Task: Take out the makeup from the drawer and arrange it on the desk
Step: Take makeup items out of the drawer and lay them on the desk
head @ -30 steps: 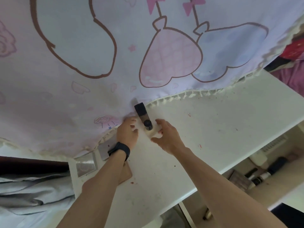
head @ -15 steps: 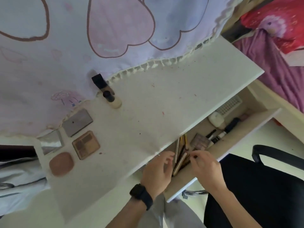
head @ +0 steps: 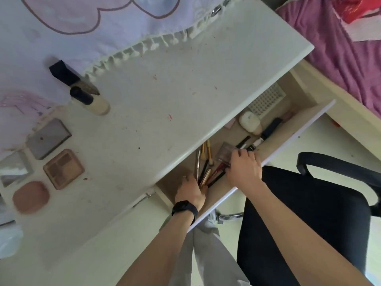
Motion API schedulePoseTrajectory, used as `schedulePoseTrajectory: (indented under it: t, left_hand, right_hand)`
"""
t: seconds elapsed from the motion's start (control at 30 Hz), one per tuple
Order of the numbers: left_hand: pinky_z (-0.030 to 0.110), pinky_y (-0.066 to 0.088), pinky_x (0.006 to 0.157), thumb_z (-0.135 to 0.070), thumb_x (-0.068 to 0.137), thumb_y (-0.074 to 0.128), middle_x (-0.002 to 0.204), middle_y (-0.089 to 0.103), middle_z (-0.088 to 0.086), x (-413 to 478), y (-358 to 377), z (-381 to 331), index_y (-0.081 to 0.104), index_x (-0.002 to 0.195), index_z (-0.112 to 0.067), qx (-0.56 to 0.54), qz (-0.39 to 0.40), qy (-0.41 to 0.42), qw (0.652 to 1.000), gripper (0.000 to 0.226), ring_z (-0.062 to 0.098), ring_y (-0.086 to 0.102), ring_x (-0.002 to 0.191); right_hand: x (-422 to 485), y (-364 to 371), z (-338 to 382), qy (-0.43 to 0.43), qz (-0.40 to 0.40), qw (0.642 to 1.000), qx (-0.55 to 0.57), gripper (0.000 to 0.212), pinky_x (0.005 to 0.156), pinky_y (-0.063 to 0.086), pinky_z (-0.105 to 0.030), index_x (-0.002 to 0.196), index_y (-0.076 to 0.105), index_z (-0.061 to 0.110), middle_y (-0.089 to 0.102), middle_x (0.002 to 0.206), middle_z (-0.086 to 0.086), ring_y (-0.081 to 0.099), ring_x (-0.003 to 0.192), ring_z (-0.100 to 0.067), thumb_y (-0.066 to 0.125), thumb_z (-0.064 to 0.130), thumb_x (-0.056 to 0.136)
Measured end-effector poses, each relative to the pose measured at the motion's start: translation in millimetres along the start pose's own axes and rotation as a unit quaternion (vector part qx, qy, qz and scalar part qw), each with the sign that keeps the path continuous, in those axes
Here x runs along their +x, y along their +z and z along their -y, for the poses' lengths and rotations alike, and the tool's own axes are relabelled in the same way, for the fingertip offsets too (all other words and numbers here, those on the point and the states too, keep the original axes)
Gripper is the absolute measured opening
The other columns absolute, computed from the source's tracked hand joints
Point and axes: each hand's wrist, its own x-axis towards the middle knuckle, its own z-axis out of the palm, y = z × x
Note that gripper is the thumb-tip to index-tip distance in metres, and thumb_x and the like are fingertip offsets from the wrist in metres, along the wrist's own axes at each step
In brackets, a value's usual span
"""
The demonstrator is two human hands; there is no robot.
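Both hands are down in the open drawer (head: 288, 150), which stands pulled out from under the white desk (head: 165, 96). Left hand (head: 190, 191), with a black watch (head: 184, 207) on its wrist, has its fingers against the near ends of a bundle of makeup pencils (head: 206, 174); I cannot tell whether they grip it or only touch it. Right hand (head: 244, 170) is curled, fingertips hooked over the near edge of a small clear palette case (head: 225, 150) that lies just beside the pencils.

Further along the drawer lie a white pod-shaped case (head: 249, 121), a black tube (head: 272, 126) and a white perforated tray (head: 266, 99).

On the desk, makeup stands along the left side: a foundation bottle (head: 97, 104) with a black cap, a black-capped bottle (head: 64, 72) behind it at the edge of a cartoon-print cloth (head: 103, 21), then a grey compact (head: 48, 138), a brown eyeshadow palette (head: 64, 168), a pink compact (head: 31, 197) and a mirrored case (head: 14, 171)

A black chair (head: 299, 213) stands beside the drawer, with purple bedding (head: 340, 54) beyond
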Motion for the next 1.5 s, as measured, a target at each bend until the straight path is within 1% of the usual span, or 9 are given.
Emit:
schedulePoseTrajectory:
  t: [0.13,0.53,0.77,0.97,1.1,1.23,1.3,1.4,1.5]
  left_hand:
    - [0.042,0.051,0.083,-0.047,0.089,0.067,0.126,0.051,0.011,8,9,-6,0.039,0.131,-0.011,0.009,-0.025,0.001,1.0,0.062,0.033,0.057,0.112]
    - [0.041,0.05,0.08,-0.025,0.102,0.046,0.121,0.054,0.013,11,6,0,0.048,0.122,-0.008,0.073,-0.016,0.051,0.996,0.026,0.037,0.06,0.107]
    - [0.041,0.049,0.083,-0.013,0.103,0.035,0.126,0.053,0.014,10,2,3,0.045,0.129,-0.007,0.162,0.007,0.087,0.983,0.028,0.036,0.061,0.108]
    - [0.036,0.047,0.088,-0.007,0.094,0.046,0.127,0.049,0.013,-1,-15,12,0.048,0.127,-0.007,0.076,0.064,0.064,0.993,0.033,0.034,0.059,0.107]
    - [0.029,0.036,0.074,-0.011,0.1,0.04,0.107,0.053,0.012,-28,-40,25,0.05,0.1,-0.011,0.035,0.074,0.084,0.993,0.01,0.03,0.057,0.096]
    - [0.033,0.031,0.07,-0.013,0.102,0.038,0.09,0.046,0.009,-67,-81,48,0.046,0.094,-0.009,0.009,0.067,0.113,0.991,0.012,0.029,0.047,0.081]
    - [0.033,0.03,0.067,-0.013,0.102,0.039,0.086,0.045,0.006,-84,-101,68,0.044,0.09,-0.01,-0.036,0.055,0.108,0.992,0.014,0.027,0.044,0.076]
    - [0.036,0.036,0.069,-0.017,0.104,0.038,0.086,0.049,0.006,-102,-126,103,0.045,0.087,-0.009,-0.132,0.039,0.071,0.988,0.019,0.024,0.046,0.076]
    - [0.039,0.046,0.072,-0.023,0.105,0.039,0.089,0.057,0.006,-114,-151,140,0.055,0.101,-0.007,-0.237,0.014,0.005,0.971,0.023,0.032,0.061,0.085]
  right_hand:
    - [23,7,2,-0.006,0.004,1.0,0.008,0.068,0.104,0.039,-0.043,0.142,0.038,0.012,0.04,0.143,-0.012,0.038,0.131,-0.032,0.069,0.037,0.087]
    - [30,12,5,0.016,0.031,0.999,-0.024,0.075,0.104,0.039,-0.042,0.142,0.036,0.007,0.042,0.138,-0.02,0.046,0.125,-0.036,0.07,0.041,0.084]
    - [25,-19,0,-0.025,0.043,0.998,-0.029,0.082,0.104,0.037,-0.045,0.138,0.042,0.014,0.052,0.134,-0.012,0.048,0.124,-0.033,0.07,0.055,0.073]
    - [-11,-36,-22,-0.056,0.002,0.978,0.201,0.085,0.099,0.042,-0.039,0.146,0.039,0.027,0.05,0.128,-0.001,0.046,0.117,-0.023,0.072,0.047,0.071]
    - [-48,-37,-21,-0.06,-0.003,0.946,0.318,0.083,0.096,0.04,-0.028,0.149,0.038,0.029,0.047,0.125,0.009,0.047,0.117,-0.013,0.079,0.037,0.077]
    - [-79,-41,8,-0.064,0.001,0.906,0.418,0.075,0.1,0.048,-0.036,0.14,0.047,0.041,0.055,0.122,0.018,0.055,0.113,-0.007,0.084,0.034,0.075]
    - [-85,-46,31,-0.085,0.006,0.896,0.436,0.068,0.099,0.05,-0.037,0.132,0.049,0.049,0.056,0.118,0.025,0.056,0.111,-0.004,0.084,0.035,0.075]
    - [-82,-57,75,-0.126,0.019,0.905,0.405,0.08,0.101,0.048,-0.039,0.145,0.043,0.04,0.053,0.129,0.016,0.054,0.119,-0.011,0.082,0.041,0.075]
    - [-70,-68,127,-0.207,0.014,0.931,0.3,0.083,0.101,0.039,-0.03,0.151,0.037,0.031,0.049,0.136,0.007,0.044,0.125,-0.014,0.079,0.04,0.08]
